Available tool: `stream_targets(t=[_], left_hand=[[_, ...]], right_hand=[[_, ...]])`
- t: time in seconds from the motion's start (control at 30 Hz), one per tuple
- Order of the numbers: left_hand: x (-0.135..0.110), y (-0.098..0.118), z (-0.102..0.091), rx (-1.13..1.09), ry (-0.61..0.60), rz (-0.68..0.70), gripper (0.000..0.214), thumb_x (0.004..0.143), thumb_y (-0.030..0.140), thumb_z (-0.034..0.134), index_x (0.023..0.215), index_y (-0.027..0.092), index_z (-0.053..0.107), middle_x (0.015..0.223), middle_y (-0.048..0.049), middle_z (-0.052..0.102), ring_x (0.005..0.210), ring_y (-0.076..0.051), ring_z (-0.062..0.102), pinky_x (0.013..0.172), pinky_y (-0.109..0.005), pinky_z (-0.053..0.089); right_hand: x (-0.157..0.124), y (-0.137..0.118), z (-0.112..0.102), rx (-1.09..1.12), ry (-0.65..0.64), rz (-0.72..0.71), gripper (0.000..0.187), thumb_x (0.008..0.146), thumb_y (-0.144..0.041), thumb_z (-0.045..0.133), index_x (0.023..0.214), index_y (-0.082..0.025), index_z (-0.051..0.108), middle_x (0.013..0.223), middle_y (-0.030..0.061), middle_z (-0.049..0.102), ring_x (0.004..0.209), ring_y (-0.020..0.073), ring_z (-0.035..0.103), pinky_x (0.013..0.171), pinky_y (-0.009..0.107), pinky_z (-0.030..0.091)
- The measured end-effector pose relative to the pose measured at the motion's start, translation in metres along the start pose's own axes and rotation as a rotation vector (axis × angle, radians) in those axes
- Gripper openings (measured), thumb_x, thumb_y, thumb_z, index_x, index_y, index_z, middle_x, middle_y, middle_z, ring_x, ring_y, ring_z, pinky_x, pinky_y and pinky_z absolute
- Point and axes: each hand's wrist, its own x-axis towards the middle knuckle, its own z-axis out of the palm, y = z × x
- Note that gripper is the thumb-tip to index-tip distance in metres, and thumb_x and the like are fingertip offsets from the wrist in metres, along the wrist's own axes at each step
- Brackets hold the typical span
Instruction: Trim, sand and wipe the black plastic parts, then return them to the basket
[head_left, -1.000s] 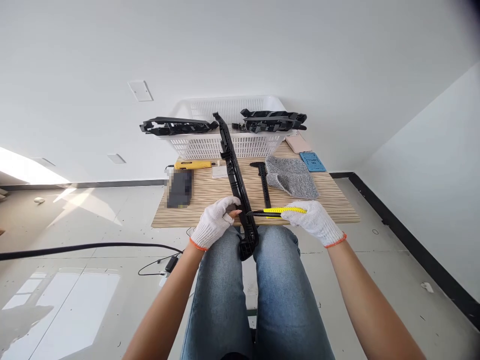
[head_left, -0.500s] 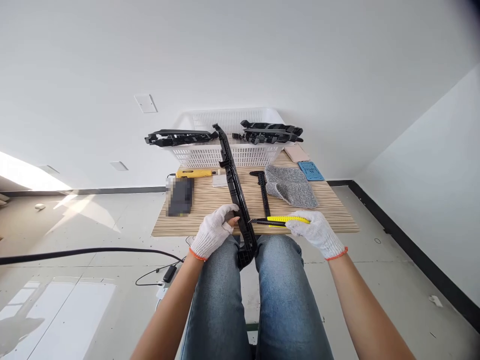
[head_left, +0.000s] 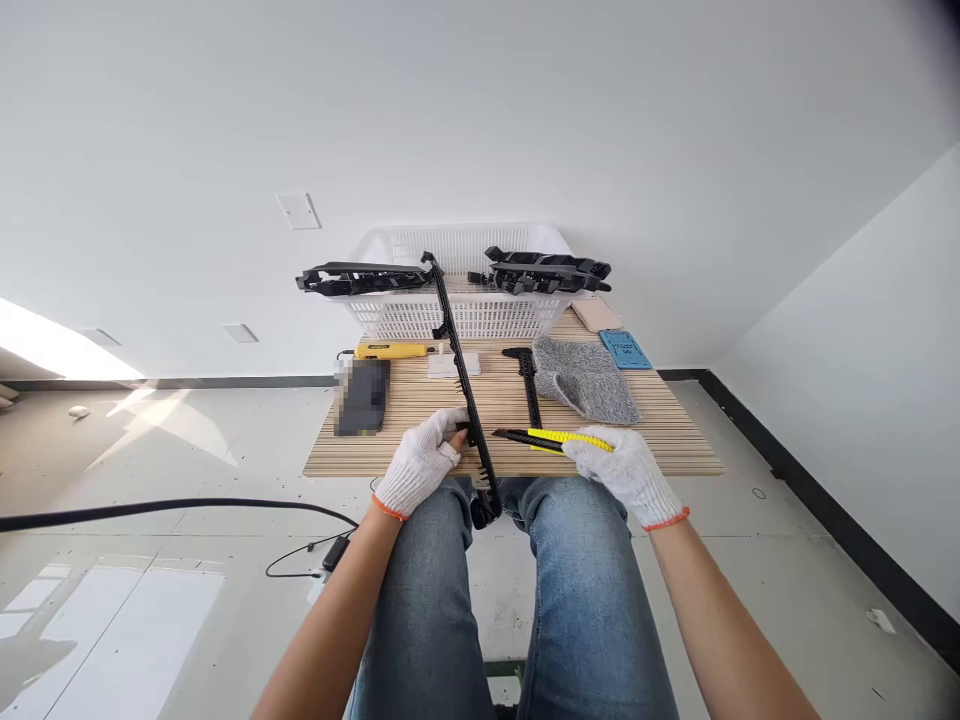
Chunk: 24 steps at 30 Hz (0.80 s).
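Observation:
My left hand, in a white knit glove with the thumb tip bare, is closed on a long black plastic trim part. The part stands edge-on to me, its far end near the basket and its lower end over my knees. Gloved as well, my right hand grips a yellow and black utility knife. The knife's tip points left, close to the part's right side with a small gap. Beyond the knife a black caliper lies on the wooden table.
A white plastic basket at the back bears black plastic parts. About the table lie a grey cloth, a blue card, a pink object, a yellow tool and a dark pouch. A black cable runs at left.
The black trim part has been turned from its broad ribbed face to a narrow edge. My right hand and the utility knife have shifted slightly left, and the blade is now apart from the part.

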Motion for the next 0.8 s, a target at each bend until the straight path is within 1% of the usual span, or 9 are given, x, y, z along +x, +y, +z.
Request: stream_targets(t=[0.07,0.13,0.2,0.27,0.33,0.37,0.47,0.63,0.8], left_hand=[[0.000,0.003,0.001,0.013,0.012,-0.009,0.033,0.092,0.033,0.054,0.118,0.020,0.069,0.112,-0.0044,0.079,0.103,-0.021,0.075,0.093,-0.034,0.060],[0.000,0.006,0.003,0.022,0.044,-0.020,0.032,0.091,0.033,0.054,0.116,0.020,0.070,0.111,-0.0047,0.079,0.104,-0.021,0.074,0.093,-0.033,0.060],[0.001,0.007,0.006,0.002,0.091,-0.043,0.031,0.090,0.032,0.055,0.114,0.019,0.071,0.109,-0.0051,0.079,0.102,-0.021,0.075,0.091,-0.033,0.060],[0.002,0.007,0.010,-0.039,0.133,-0.079,0.030,0.088,0.030,0.056,0.111,0.018,0.071,0.104,-0.0058,0.080,0.097,-0.021,0.076,0.088,-0.033,0.061],[0.003,0.006,0.013,-0.061,0.162,-0.109,0.029,0.086,0.029,0.057,0.107,0.017,0.072,0.099,-0.0062,0.081,0.092,-0.021,0.077,0.084,-0.032,0.062],[0.003,0.005,0.013,-0.061,0.172,-0.113,0.028,0.085,0.028,0.057,0.105,0.017,0.072,0.097,-0.0061,0.081,0.090,-0.021,0.077,0.083,-0.032,0.062],[0.002,0.004,0.012,-0.038,0.189,-0.106,0.026,0.083,0.027,0.058,0.102,0.017,0.073,0.095,-0.0051,0.081,0.088,-0.020,0.077,0.082,-0.031,0.061],[-0.001,0.006,0.008,0.018,0.224,-0.087,0.024,0.084,0.028,0.060,0.103,0.019,0.073,0.095,-0.0032,0.082,0.089,-0.019,0.078,0.082,-0.029,0.061],[0.006,0.017,0.005,0.224,0.324,-0.041,0.023,0.088,0.029,0.060,0.105,0.023,0.074,0.097,-0.0014,0.081,0.092,-0.020,0.078,0.087,-0.030,0.059]], right_hand=[[0.001,0.003,0.001,0.036,0.044,0.021,0.047,0.071,-0.062,0.075,0.076,-0.016,0.069,0.053,-0.0005,0.056,0.051,0.0125,0.044,0.049,0.027,0.034],[0.000,0.004,0.002,0.096,0.037,0.023,0.045,0.070,-0.061,0.076,0.074,-0.017,0.068,0.052,-0.0009,0.055,0.051,0.0128,0.045,0.050,0.028,0.035],[0.000,0.002,0.001,0.132,-0.024,-0.010,0.043,0.072,-0.058,0.074,0.065,-0.018,0.062,0.051,-0.0006,0.054,0.051,0.0126,0.045,0.051,0.028,0.035],[-0.002,-0.005,0.001,0.104,-0.135,-0.040,0.043,0.073,-0.056,0.071,0.057,-0.019,0.057,0.051,0.0002,0.054,0.051,0.0119,0.044,0.052,0.027,0.033],[-0.002,-0.013,0.001,0.037,-0.221,-0.027,0.041,0.073,-0.054,0.070,0.056,-0.019,0.056,0.051,0.0000,0.055,0.050,0.0113,0.043,0.051,0.027,0.032],[-0.002,-0.016,0.002,0.005,-0.238,-0.014,0.040,0.072,-0.054,0.070,0.057,-0.019,0.057,0.051,-0.0005,0.055,0.050,0.0111,0.043,0.051,0.027,0.031],[-0.002,-0.022,0.006,-0.038,-0.205,-0.011,0.041,0.073,-0.056,0.069,0.059,-0.019,0.057,0.050,-0.0011,0.054,0.050,0.0112,0.043,0.051,0.027,0.032],[0.000,-0.019,0.010,-0.021,-0.120,-0.019,0.045,0.076,-0.061,0.067,0.061,-0.019,0.060,0.051,-0.0007,0.055,0.050,0.0119,0.044,0.052,0.027,0.032],[0.002,-0.019,0.014,-0.022,-0.055,-0.002,0.046,0.076,-0.062,0.066,0.061,-0.019,0.060,0.050,-0.0012,0.054,0.051,0.0123,0.044,0.052,0.028,0.032]])
